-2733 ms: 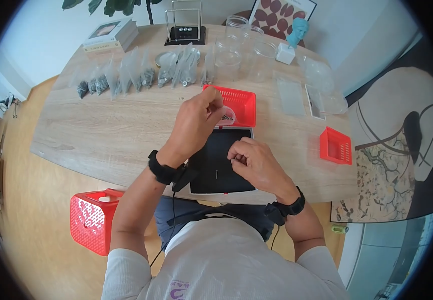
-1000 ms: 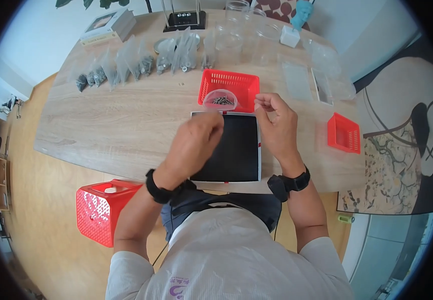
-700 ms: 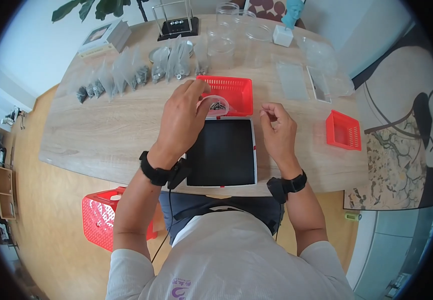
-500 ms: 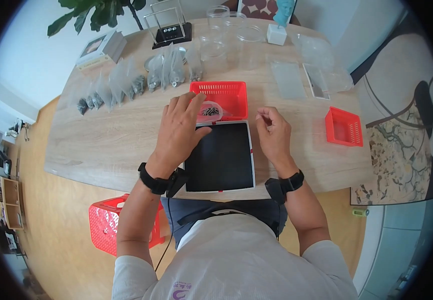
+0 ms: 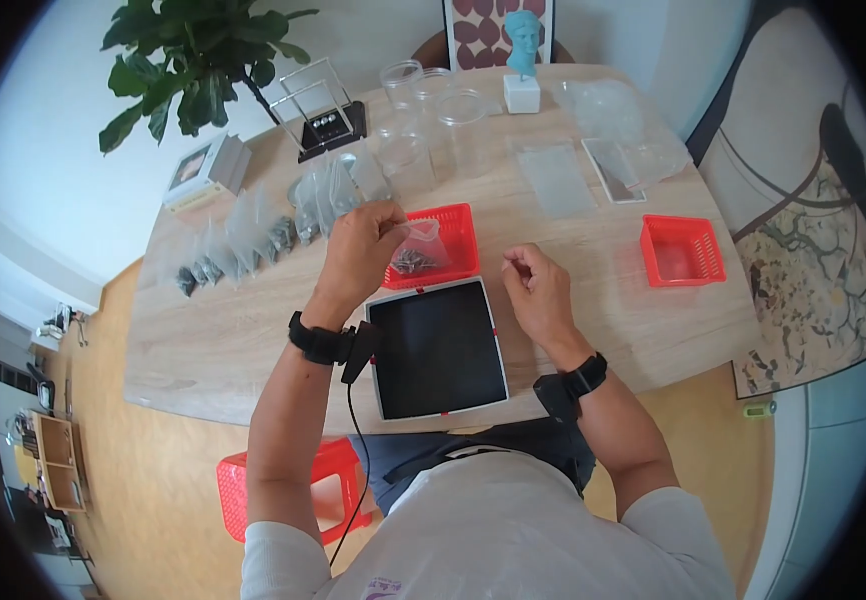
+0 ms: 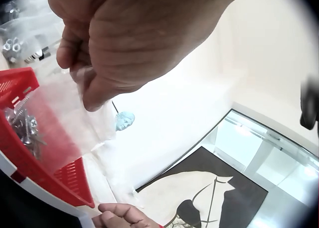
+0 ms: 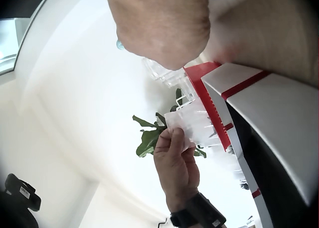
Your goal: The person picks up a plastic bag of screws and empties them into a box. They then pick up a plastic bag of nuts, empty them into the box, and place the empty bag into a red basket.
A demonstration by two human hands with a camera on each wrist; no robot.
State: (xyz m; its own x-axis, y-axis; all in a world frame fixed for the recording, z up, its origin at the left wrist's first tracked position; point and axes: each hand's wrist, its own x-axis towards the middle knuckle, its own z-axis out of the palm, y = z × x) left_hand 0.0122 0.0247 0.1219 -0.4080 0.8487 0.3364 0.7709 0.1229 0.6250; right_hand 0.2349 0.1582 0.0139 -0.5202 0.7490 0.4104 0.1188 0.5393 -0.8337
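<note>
My left hand (image 5: pixel 361 255) pinches the top edge of a clear plastic bag (image 5: pixel 423 243) of screws. In the left wrist view, screws (image 6: pixel 25 128) lie at the bottom of the bag, within the red basket (image 6: pixel 75 180). The basket (image 5: pixel 461 240) stands at the far edge of a white-rimmed tray with a black inside (image 5: pixel 438 350). To the right of the tray, my right hand (image 5: pixel 541 297) hovers with curled fingers, thumb near the index finger; whether something small is between them cannot be seen.
Several bags of hardware (image 5: pixel 243 240) stand in a row at the left back. Clear jars (image 5: pixel 403 150), a frame with metal balls (image 5: pixel 331 125) and a blue bust (image 5: pixel 522 45) are behind. A smaller red basket (image 5: pixel 681 250) and flat clear bags (image 5: pixel 557 180) lie to the right.
The left hand has gone from spread fingers beside the bag to pinching its top, and the bag stands taller. The screw seen earlier on the black tray is gone. The head view has shifted.
</note>
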